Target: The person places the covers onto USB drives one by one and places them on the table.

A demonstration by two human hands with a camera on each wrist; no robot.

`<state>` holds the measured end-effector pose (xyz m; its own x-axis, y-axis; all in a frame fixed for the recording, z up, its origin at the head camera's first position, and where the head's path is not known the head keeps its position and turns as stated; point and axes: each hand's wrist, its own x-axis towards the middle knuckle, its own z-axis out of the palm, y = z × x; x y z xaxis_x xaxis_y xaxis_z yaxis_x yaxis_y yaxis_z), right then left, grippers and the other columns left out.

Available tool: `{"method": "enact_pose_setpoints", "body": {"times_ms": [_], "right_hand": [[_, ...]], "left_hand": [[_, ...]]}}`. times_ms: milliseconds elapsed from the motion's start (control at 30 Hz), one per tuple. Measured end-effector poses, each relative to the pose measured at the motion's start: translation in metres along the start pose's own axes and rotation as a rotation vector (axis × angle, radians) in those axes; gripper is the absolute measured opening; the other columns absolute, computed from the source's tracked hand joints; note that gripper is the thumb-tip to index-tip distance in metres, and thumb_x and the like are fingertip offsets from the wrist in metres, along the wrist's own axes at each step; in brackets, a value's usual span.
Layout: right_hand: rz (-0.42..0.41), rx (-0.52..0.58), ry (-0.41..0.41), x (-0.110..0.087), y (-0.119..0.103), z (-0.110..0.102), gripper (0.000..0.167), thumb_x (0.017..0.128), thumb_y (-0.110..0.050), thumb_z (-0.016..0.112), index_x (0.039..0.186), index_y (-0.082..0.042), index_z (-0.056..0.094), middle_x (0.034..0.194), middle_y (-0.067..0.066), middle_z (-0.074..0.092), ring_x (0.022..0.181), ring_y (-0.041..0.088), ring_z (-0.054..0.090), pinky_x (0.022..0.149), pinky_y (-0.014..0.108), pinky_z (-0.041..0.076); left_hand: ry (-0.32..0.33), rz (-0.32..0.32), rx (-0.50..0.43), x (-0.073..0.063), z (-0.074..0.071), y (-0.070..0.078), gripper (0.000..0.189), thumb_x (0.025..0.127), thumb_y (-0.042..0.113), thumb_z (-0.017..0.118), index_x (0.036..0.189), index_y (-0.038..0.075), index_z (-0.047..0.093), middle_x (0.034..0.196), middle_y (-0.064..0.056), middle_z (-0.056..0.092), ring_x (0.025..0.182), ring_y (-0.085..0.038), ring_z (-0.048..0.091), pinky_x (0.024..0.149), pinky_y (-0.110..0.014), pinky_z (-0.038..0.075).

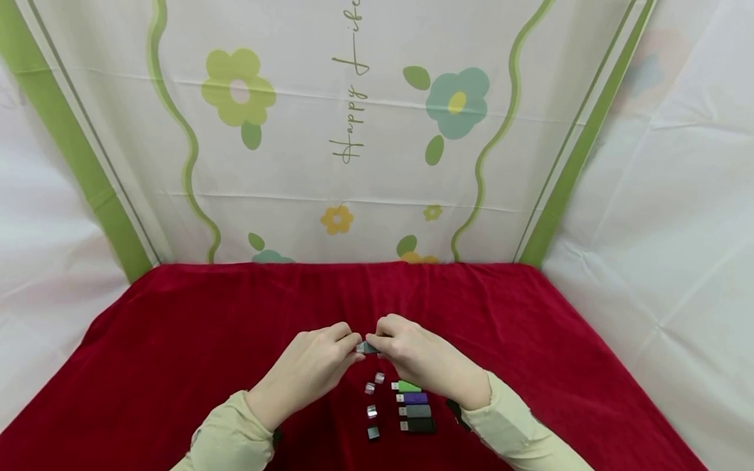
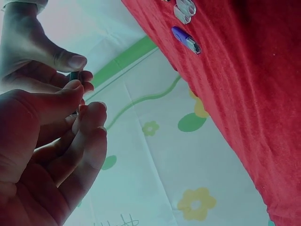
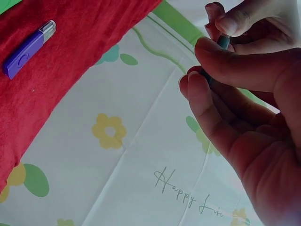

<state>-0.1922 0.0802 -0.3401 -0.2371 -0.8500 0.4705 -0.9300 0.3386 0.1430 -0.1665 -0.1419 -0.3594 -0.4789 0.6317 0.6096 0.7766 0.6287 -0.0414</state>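
Note:
Both hands meet over the middle of the cloth around a small dark grey-blue USB stick (image 1: 370,347). My left hand (image 1: 318,363) pinches its left, pale see-through end between thumb and fingers. My right hand (image 1: 427,356) grips the dark body from the other side. Fingers cover most of the stick in both wrist views. Under the hands lie several clear caps (image 1: 372,411) in a loose column. Beside them a green USB stick (image 1: 409,386), a purple one (image 1: 415,398), a grey one (image 1: 419,411) and a black one (image 1: 421,426) form a row, metal plugs pointing left.
A red velvety cloth (image 1: 194,340) covers the table. Behind it hangs a white curtain (image 1: 294,170) with printed flowers and green bands, and white fabric (image 1: 660,275) closes off the sides.

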Motion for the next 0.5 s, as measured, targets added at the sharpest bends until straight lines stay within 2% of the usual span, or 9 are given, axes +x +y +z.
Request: {"method": "enact_pose_setpoints", "body": {"times_ms": [267, 500], "right_hand": [[0.064, 0.107, -0.031, 0.0, 0.0, -0.004, 0.026, 0.077, 0.004, 0.081, 0.1, -0.004, 0.073, 0.088, 0.001, 0.056, 0.075, 0.008, 0.051, 0.071, 0.009, 0.043], [0.09, 0.14, -0.033, -0.001, 0.003, -0.012, 0.026, 0.077, 0.0, 0.082, 0.101, -0.005, 0.072, 0.091, 0.0, 0.059, 0.078, 0.009, 0.054, 0.073, 0.013, 0.046]], "left_hand": [[-0.031, -0.065, -0.036, -0.001, -0.002, -0.001, 0.022, 0.078, 0.018, 0.086, 0.093, 0.008, 0.074, 0.08, 0.004, 0.059, 0.058, -0.005, 0.05, 0.051, -0.014, 0.044], [-0.042, -0.094, -0.067, 0.001, -0.01, -0.001, 0.023, 0.077, 0.019, 0.086, 0.093, 0.009, 0.073, 0.082, 0.004, 0.061, 0.058, -0.004, 0.051, 0.051, -0.014, 0.043]]}}
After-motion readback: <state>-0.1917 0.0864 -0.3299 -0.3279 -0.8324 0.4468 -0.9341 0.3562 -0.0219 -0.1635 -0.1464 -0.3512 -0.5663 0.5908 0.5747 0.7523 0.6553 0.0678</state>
